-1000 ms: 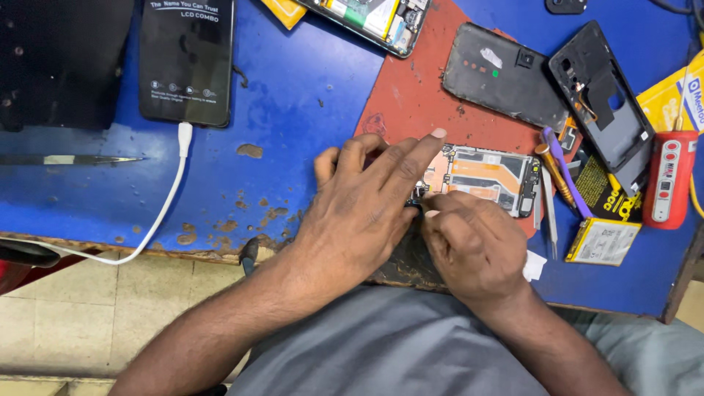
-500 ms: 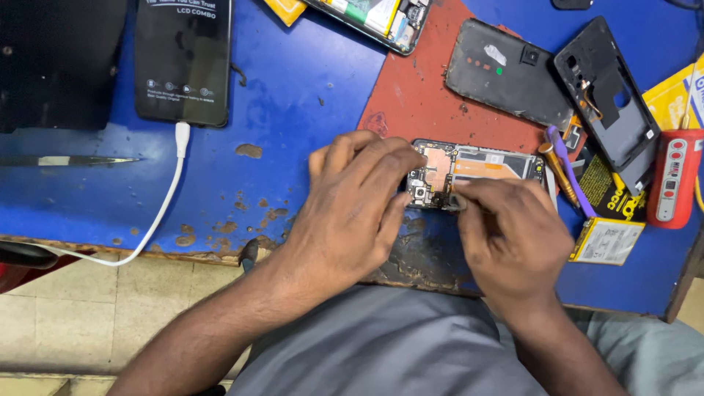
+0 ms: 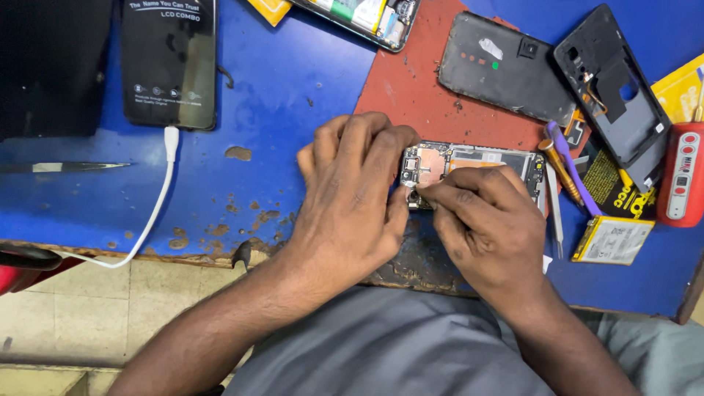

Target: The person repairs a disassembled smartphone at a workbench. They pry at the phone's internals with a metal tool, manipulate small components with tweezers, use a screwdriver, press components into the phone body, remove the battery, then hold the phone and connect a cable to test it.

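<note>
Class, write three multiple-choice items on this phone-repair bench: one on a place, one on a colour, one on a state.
1. Where does the opened phone lie?
A. on the red mat
B. on the floor
C. on a chair

2. What colour is the cable?
A. green
B. white
C. orange

3. How is the opened phone held?
A. untouched
B. lifted high
C. both hands on it

Answers: 1 A, it rests on the mat; 2 B, a white lead runs to the black phone; 3 C, the left hand and right hand meet at its end.
</note>
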A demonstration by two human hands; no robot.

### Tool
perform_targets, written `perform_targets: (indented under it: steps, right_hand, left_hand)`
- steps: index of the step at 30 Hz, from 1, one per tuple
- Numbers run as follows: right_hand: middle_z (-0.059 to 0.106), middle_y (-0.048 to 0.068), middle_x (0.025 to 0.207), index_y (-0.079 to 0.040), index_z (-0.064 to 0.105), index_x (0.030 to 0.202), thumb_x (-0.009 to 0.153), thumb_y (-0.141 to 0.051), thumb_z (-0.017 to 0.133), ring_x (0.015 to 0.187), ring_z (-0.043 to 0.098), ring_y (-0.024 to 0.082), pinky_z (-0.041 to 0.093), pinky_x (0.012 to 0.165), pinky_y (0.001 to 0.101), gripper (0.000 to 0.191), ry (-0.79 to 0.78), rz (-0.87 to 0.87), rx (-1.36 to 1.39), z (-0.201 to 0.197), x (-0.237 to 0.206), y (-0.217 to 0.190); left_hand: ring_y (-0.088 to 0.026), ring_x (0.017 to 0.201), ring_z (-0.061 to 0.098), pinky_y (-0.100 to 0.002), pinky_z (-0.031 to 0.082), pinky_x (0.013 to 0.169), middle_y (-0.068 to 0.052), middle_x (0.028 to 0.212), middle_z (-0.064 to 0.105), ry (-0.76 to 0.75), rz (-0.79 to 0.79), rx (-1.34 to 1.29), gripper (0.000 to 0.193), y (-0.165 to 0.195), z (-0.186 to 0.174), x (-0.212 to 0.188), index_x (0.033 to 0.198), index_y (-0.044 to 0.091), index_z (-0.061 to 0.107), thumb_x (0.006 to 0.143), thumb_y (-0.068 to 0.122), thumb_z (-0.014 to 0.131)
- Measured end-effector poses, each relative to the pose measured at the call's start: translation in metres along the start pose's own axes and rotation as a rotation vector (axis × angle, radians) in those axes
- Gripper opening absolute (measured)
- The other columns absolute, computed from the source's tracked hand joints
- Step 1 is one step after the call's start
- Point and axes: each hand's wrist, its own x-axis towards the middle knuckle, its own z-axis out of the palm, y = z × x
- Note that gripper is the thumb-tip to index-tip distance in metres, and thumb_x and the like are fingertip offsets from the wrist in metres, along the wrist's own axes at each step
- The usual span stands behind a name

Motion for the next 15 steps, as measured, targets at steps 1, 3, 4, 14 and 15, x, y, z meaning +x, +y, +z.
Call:
perform_targets:
  steps: [1, 3, 4, 14, 15]
  right_hand:
    - [0.069, 0.007, 0.101, -0.006, 0.077, 0.106, 0.082, 0.004, 0.078, 0.093, 0.066, 0.023, 0.054, 0.081, 0.0354, 0.026, 0.002, -0.006, -0.005, 0.0002, 0.0002, 0.0008]
    - [0.069, 0.007, 0.1, -0.006, 0.077, 0.105, 0.082, 0.004, 0.079, 0.092, 0.066, 0.024, 0.054, 0.08, 0.0358, 0.025, 0.008, -0.02, -0.011, 0.0003, 0.0009, 0.0024]
    - [0.069, 0.007, 0.1, -0.006, 0.076, 0.104, 0.082, 0.004, 0.078, 0.092, 0.066, 0.024, 0.054, 0.081, 0.036, 0.024, 0.01, -0.027, -0.012, 0.0003, 0.0012, 0.0029]
    - [0.068, 0.007, 0.1, -0.005, 0.076, 0.104, 0.08, 0.003, 0.079, 0.094, 0.066, 0.026, 0.053, 0.083, 0.0384, 0.026, -0.002, -0.045, -0.035, -0.0015, 0.0021, 0.0064]
    - [0.068, 0.007, 0.1, -0.006, 0.076, 0.104, 0.08, 0.003, 0.079, 0.094, 0.066, 0.026, 0.053, 0.083, 0.0382, 0.026, 0.0, -0.045, -0.034, -0.0015, 0.002, 0.0071]
  left_hand:
    - [-0.036, 0.129, 0.044, -0.053, 0.034, 0.104, -0.014, 0.133, 0.049, 0.002, 0.002, 0.002, 0.057, -0.0001, 0.0008, 0.0009, 0.135, 0.006, 0.053, 0.082, 0.008, 0.074]
    - [-0.036, 0.129, 0.044, -0.053, 0.034, 0.104, -0.014, 0.133, 0.049, 0.001, 0.003, 0.003, 0.059, -0.0003, 0.0021, 0.0024, 0.135, 0.006, 0.053, 0.08, 0.007, 0.073]
    - [-0.036, 0.129, 0.044, -0.053, 0.033, 0.104, -0.014, 0.133, 0.049, -0.001, 0.003, 0.002, 0.059, -0.0001, 0.0027, 0.0029, 0.135, 0.006, 0.053, 0.079, 0.007, 0.073]
    - [-0.036, 0.13, 0.043, -0.053, 0.031, 0.106, -0.014, 0.133, 0.049, -0.028, -0.012, 0.011, 0.061, 0.0021, 0.0055, 0.0087, 0.134, 0.007, 0.053, 0.077, 0.007, 0.075]
    - [-0.036, 0.13, 0.043, -0.053, 0.032, 0.106, -0.014, 0.133, 0.049, -0.031, -0.017, 0.006, 0.061, 0.0021, 0.0053, 0.0088, 0.134, 0.008, 0.053, 0.077, 0.007, 0.074]
